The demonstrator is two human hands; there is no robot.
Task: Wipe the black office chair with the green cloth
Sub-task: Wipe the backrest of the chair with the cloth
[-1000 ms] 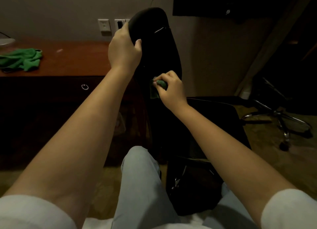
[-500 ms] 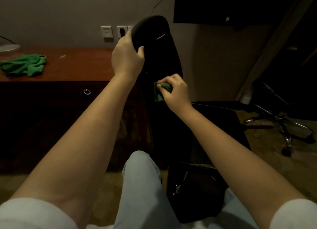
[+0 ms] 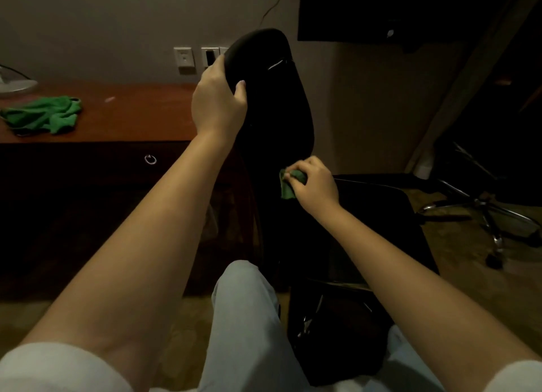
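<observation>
Holding the black office chair [image 3: 278, 104] by the top of its backrest, the left grip [image 3: 218, 98] is wrapped round the edge with the thumb on the near side. The right grip [image 3: 315, 184] is bunched around the green cloth [image 3: 287, 187], pressing it on the backrest's lower edge just above the seat.

Room's pretty dim tbh. Left of the chair is a reddish wooden surface [image 3: 132, 118] against a beige wall, with a second green rag [image 3: 44, 115] crumpled near its left end. A round metal base [image 3: 16, 83] sits behind that, can't tell what it is. There's a ring pull [image 3: 150, 159] on the dark drawer front below and wall plates [image 3: 184, 58] above the surface. A dark screen [image 3: 381, 10] is mounted top right, and another chair's chrome star base [image 3: 484, 212] stands on the carpet [image 3: 469, 253] off to the right.
</observation>
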